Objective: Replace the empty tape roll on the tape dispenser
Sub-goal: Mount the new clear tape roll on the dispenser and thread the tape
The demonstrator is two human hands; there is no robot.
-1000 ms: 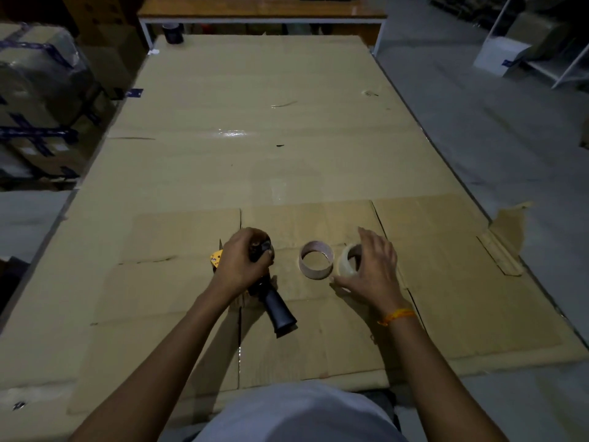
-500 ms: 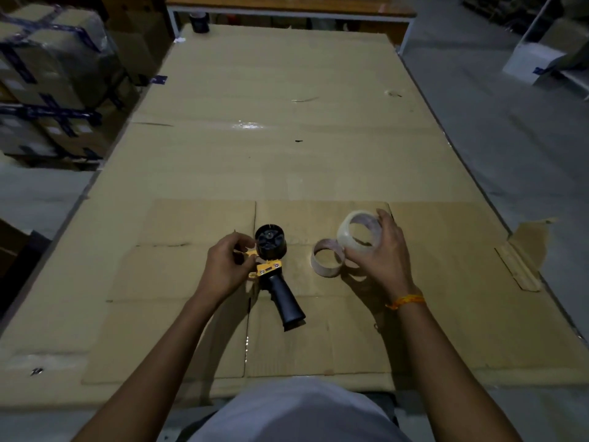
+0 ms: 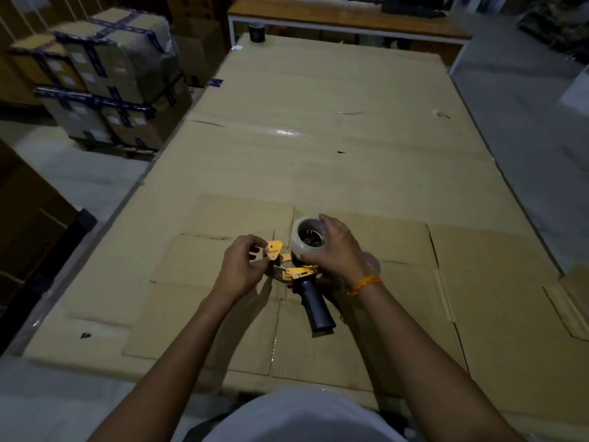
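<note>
A tape dispenser (image 3: 314, 301) with a black handle and yellow metal frame lies flat on the cardboard-covered table (image 3: 318, 138). My left hand (image 3: 240, 266) pinches its yellow front flap (image 3: 274, 248). My right hand (image 3: 334, 247) grips a full clear tape roll (image 3: 307, 239), which sits over the dispenser's hub; the black spindle shows through its middle. The empty cardboard core (image 3: 371, 261) lies on the table just right of the dispenser, mostly hidden behind my right wrist.
Loose flattened cardboard sheets (image 3: 478, 282) cover the near table. A dark tape roll (image 3: 257, 31) stands at the far edge. Wrapped stacked boxes (image 3: 105, 78) stand on the floor at left. A wooden bench (image 3: 347, 14) lies beyond the table.
My right hand lifted the full roll from the table and carried it left onto the dispenser's hub. My left hand shifted to pinch the yellow flap. The camera view swung right.
</note>
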